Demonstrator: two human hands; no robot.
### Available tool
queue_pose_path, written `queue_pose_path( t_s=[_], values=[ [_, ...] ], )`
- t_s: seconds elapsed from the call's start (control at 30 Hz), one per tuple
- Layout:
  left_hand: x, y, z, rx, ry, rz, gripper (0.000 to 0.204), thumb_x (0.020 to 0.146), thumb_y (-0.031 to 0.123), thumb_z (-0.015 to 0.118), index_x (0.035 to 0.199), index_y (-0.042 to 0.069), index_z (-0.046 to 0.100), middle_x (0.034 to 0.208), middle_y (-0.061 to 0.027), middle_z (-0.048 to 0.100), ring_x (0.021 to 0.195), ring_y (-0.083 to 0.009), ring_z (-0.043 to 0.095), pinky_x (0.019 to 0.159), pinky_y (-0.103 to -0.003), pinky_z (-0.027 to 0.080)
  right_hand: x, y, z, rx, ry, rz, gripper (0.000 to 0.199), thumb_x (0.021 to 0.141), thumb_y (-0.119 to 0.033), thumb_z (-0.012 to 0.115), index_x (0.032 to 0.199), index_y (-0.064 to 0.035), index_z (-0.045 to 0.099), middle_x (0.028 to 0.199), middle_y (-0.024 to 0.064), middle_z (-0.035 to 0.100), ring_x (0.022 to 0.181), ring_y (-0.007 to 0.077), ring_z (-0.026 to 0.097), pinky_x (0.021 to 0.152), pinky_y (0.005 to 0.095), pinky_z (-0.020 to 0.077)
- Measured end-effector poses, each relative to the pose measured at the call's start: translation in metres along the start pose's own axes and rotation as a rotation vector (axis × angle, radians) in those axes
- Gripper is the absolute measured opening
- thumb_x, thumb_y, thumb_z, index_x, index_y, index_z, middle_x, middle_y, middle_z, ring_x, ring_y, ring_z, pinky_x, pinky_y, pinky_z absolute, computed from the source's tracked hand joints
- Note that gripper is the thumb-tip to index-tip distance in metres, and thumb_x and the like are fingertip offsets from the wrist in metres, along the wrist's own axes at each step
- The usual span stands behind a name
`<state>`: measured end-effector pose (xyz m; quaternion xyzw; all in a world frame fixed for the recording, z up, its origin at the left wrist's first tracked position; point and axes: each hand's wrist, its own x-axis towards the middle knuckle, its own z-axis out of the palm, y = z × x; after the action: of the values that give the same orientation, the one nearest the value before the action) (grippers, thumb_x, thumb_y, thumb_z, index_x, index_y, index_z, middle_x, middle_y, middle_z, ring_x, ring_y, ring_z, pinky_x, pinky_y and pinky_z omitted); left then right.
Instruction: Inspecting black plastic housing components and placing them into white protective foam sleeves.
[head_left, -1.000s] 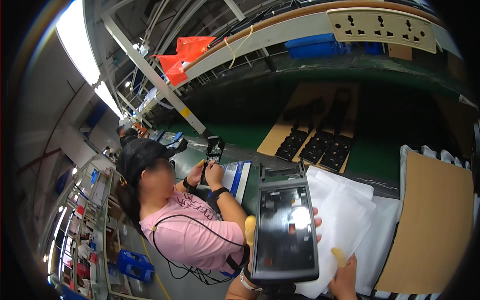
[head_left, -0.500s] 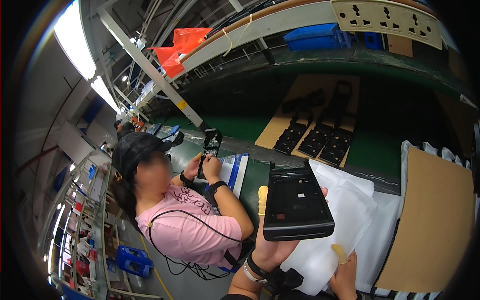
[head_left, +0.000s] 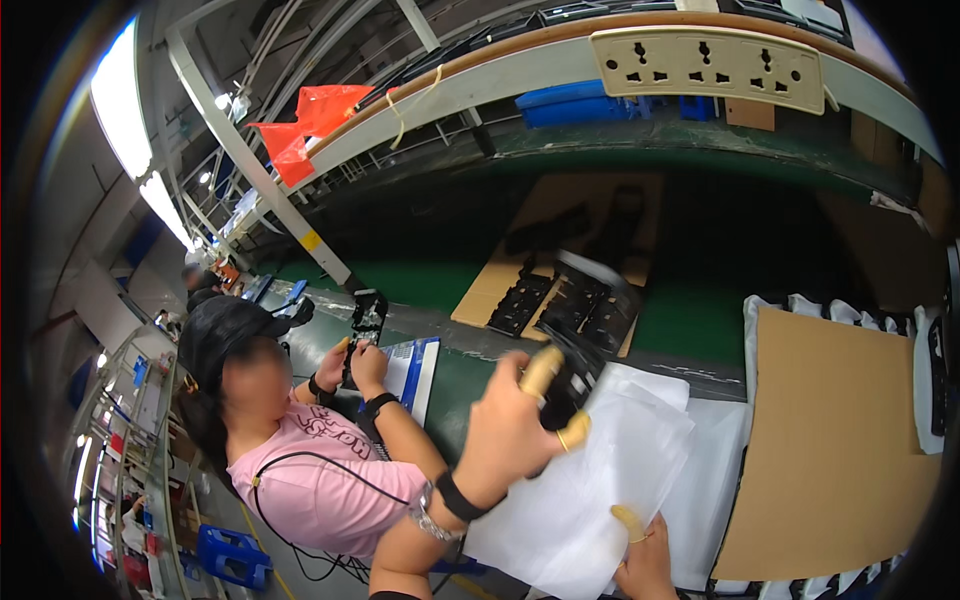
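My left hand [head_left: 520, 415], with yellow finger cots on, is raised over the bench and gripping a black plastic housing [head_left: 575, 375]. Motion smears the housing, which is tilted up and away from me, its far end in front of the black parts on the cardboard. Lower right, my right hand [head_left: 645, 560] pinches the near edge of some thin white sheets [head_left: 600, 480], a finger cot lying on top of them. The sheets spread below the housing.
Several black frames [head_left: 520, 300] lie on a cardboard sheet [head_left: 485, 300] at the back. To the right stands a box with a brown cardboard top [head_left: 830, 440] and white lining. At left, a co-worker in pink [head_left: 320, 470] handles a black part. A socket strip [head_left: 710, 68] hangs above.
My left hand has turned over and swung the housing up and away, so its open inside no longer faces me. The right hand stays at the white sheets. The whole view has shifted.
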<state>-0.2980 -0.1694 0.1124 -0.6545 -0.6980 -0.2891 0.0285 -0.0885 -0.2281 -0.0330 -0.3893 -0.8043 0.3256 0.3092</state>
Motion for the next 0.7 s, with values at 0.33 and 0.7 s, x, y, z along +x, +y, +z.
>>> queue_pose_path(
  t_s=[0.33, 0.7],
  values=[
    [0.159, -0.193, 0.047, 0.339, 0.22, -0.235, 0.039, 0.062, 0.033, 0.077, 0.092, 0.012, 0.065, 0.095, -0.0126, 0.058, 0.087, -0.0321, 0.058, 0.077, -0.039, 0.049, -0.014, 0.013, 0.01, -0.013, 0.045, -0.029, 0.059, 0.071, -0.005, 0.05, 0.127, 0.0069, 0.036, 0.12, 0.033, 0.043, 0.113, 0.0502, 0.036, 0.1, 0.0518, 0.0274],
    [0.18, -0.289, 0.122, 0.423, -0.03, -0.581, 0.031, 0.078, 0.033, 0.063, 0.103, 0.014, 0.065, 0.131, -0.0103, 0.044, 0.126, -0.0336, 0.034, 0.099, -0.056, 0.032, -0.002, -0.002, -0.001, 0.081, -0.02, 0.082, 0.058, 0.064, 0.003, 0.046, 0.122, -0.0019, 0.048, 0.118, 0.0323, 0.046, 0.112, 0.0467, 0.04, 0.101, 0.0502, 0.0289]
  ],
)
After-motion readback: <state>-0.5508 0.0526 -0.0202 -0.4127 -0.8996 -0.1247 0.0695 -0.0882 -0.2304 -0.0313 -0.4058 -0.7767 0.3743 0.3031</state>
